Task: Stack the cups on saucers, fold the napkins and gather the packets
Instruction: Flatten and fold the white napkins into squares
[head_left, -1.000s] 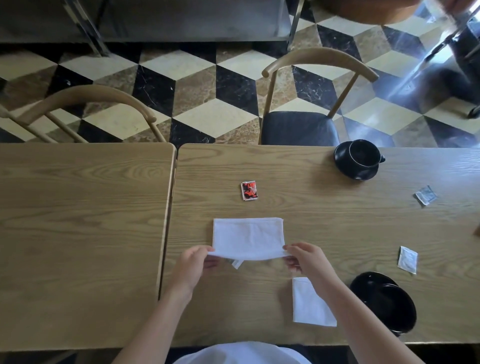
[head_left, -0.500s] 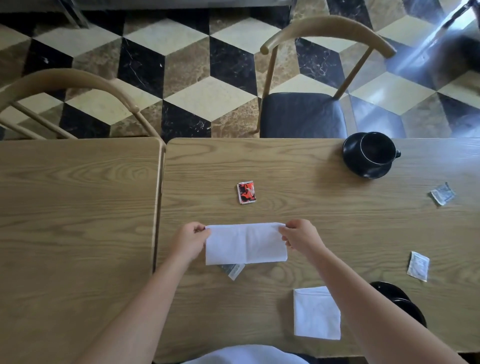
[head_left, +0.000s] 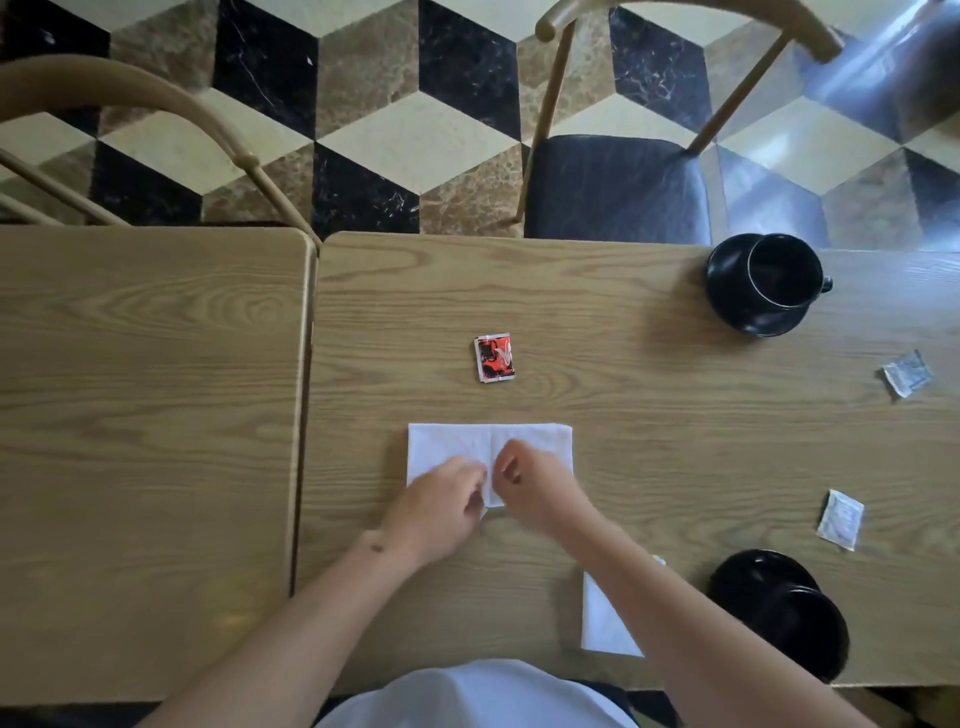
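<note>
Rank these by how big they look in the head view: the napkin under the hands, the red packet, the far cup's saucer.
1. Napkin, partly covered by both hands.
2. Saucer, though it lies farther away.
3. Red packet, plainly smallest.

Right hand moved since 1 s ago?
Yes. The right hand went from the white paper napkin's right edge inward to its centre crease, meeting the left hand.

Both hands now sit together at the middle of the white napkin, having moved in from its outer ends. The left hand and right hand press down side by side on the near edge, fingers curled. The napkin, whose near edge was lifted a second ago, now lies flat on the table, folded in half, covering the small packet that peeked out beneath it.
</note>
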